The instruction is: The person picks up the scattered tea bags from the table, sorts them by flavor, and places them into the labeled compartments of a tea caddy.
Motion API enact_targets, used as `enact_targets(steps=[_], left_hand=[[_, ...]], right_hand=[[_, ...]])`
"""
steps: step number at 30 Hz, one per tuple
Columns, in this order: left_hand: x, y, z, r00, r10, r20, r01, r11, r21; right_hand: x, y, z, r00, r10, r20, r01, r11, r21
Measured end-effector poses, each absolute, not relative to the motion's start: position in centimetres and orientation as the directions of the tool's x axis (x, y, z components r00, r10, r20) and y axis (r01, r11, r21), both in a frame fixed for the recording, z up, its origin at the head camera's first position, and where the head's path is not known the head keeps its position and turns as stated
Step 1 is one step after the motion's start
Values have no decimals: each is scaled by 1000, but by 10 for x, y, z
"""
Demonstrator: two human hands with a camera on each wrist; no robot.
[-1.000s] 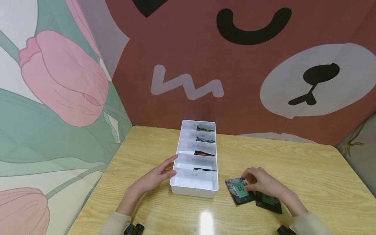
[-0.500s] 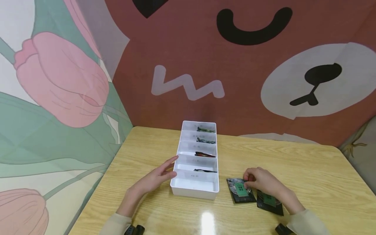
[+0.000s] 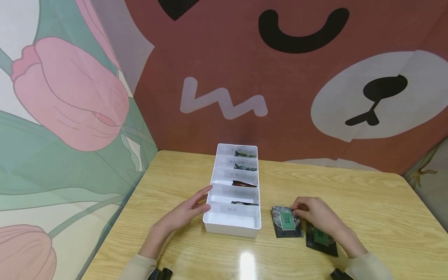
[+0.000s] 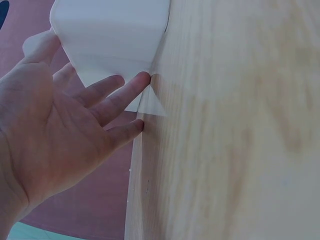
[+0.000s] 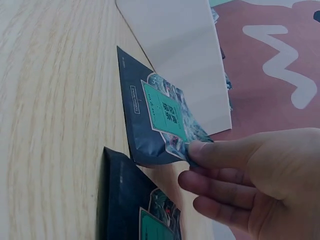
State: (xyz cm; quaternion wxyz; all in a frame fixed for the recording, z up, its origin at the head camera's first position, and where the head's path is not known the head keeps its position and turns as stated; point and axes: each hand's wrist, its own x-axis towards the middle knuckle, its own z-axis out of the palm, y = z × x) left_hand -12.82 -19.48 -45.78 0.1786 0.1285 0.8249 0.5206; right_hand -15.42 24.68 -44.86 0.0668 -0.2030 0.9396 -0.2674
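My right hand (image 3: 316,213) pinches a corner of a dark sachet with a green label (image 3: 288,221) between thumb and fingers. In the right wrist view this sachet (image 5: 162,115) is tilted, its pinched edge raised. A second dark sachet with a green label (image 3: 321,239) lies on the table under my right wrist. My left hand (image 3: 185,210) has its fingers spread against the left side of a long white divided box (image 3: 231,230). From the left wrist view, the fingers (image 4: 120,100) touch the box's outer wall (image 4: 110,40) and are fairly straight.
The box has several compartments in a row, marked with small print. Thin packets stand in the farther ones, such as a red-and-black packet (image 3: 244,184). The wooden table (image 3: 196,252) backs onto a printed wall (image 3: 224,58).
My right hand has gripped the sachet's corner and raised it. The sachet has shifted slightly toward the wall and turned a little. My left hand stays at the box.
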Motion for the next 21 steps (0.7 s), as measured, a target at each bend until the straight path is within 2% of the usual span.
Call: enact_targets(steps=[12, 21], left_hand=[[-128, -194, -458, -905, 389, -171, 17, 434, 901], [-128, -195, -458, -903, 396, -168, 25, 439, 898]], right_hand=[[-144, 253, -438, -904, -398, 155, -412, 721, -557], [-138, 246, -425, -798, -412, 441, -599, 630, -494]])
